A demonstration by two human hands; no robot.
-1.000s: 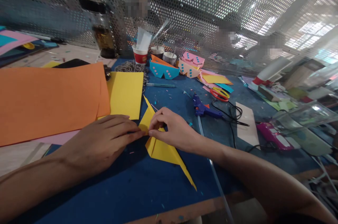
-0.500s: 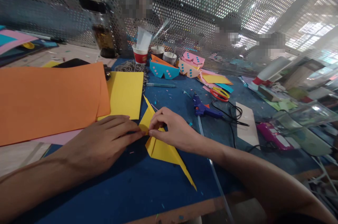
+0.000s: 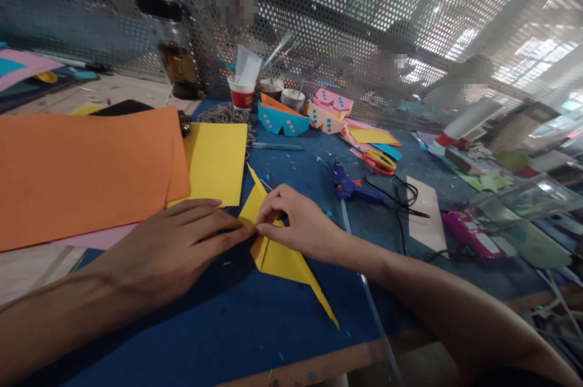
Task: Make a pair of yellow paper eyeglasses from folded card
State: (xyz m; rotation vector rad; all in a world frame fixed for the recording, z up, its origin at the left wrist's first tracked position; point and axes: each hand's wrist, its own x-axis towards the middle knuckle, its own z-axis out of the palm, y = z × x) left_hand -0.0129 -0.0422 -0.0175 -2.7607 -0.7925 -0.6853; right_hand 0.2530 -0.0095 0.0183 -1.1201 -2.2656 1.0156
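Backed by a perforated metal screen and spread over a blue worktop: orange paper at left, overlapping a flat yellow sheet. Laid low beside that stack, a left grip, outstretched and touching folded yellow paper; impossible to tell whether clamped, with the thumb hidden. Apparently pinched in the right grip, the same folded paper at its narrow middle, centred near the front of the worktop, with a long thin point trailing toward the near edge. Scarcely altered over the past second, with both grips meeting at one spot; probably a sign of steadying or pressing the fold rather than reshaping. Resting beyond: a glue gun, a blue paper mask, scissors with red and yellow handles, and a slim pen.
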